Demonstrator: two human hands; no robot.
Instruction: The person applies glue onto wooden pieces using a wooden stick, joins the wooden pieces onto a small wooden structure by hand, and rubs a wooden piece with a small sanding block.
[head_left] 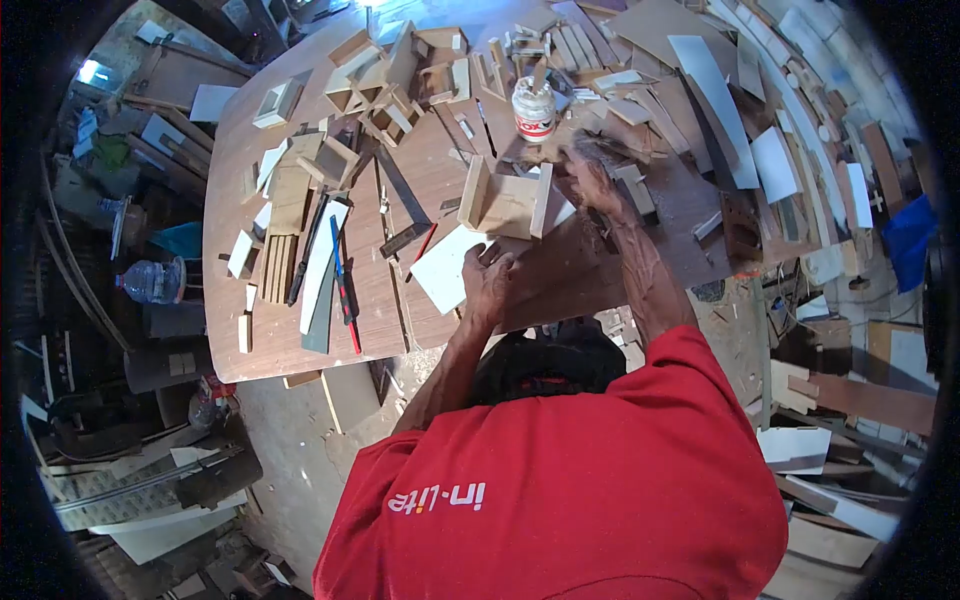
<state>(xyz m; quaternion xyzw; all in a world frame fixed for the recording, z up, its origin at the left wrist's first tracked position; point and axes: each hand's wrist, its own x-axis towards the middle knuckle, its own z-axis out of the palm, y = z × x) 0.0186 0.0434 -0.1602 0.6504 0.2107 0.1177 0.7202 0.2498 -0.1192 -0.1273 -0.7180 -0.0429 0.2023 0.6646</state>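
Left hand (pixel 487 278): fingers bent, loosely bunched, against the lower edge of a small wooden box (pixel 505 208), above a white panel (pixel 442 272). Firmness of hold: cannot tell. Right hand (pixel 592 180): well apart from the left, right of the box, low over the tabletop (pixel 355 345) beside wood scraps. Fingers blurred; spread and any held item not possible to tell. Box: near the table's front edge, between the hands, with side pieces at left and right of a broad panel. Glue jar (pixel 534 112): beyond the box, red lettering partly legible. Hidden: part of the table's front edge, behind a dark cap (pixel 548 362). Cut off: red shirt (pixel 560 480), at bottom. Dim: far corners, under dark lens border.
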